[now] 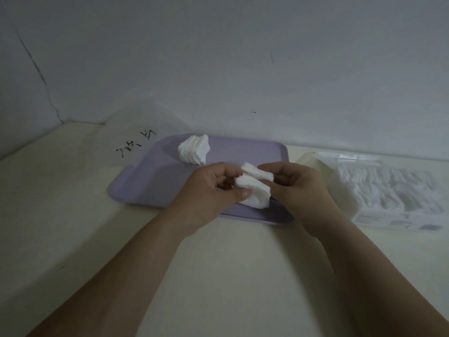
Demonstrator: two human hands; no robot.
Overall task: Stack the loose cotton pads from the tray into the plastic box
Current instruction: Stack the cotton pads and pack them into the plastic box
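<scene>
Over the near-right part of lilac tray [145,183]: left hand [211,190] and right hand [301,188]. Left fingers [240,194] pinch lower bundle of cotton pads [255,193], thumb on top. Right fingers [281,177] curl on upper bundle [258,172]. The bundles touch. Fanned pad stack [194,149] lies at the tray's far side. Clear plastic box [388,190] sits on bench [73,190] right of the tray, with pads inside.

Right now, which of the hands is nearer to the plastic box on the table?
The right hand. It hangs over the right end of the tray, just left of the plastic box; the left hand is farther left, over its middle. Both grip cotton pads.
</scene>
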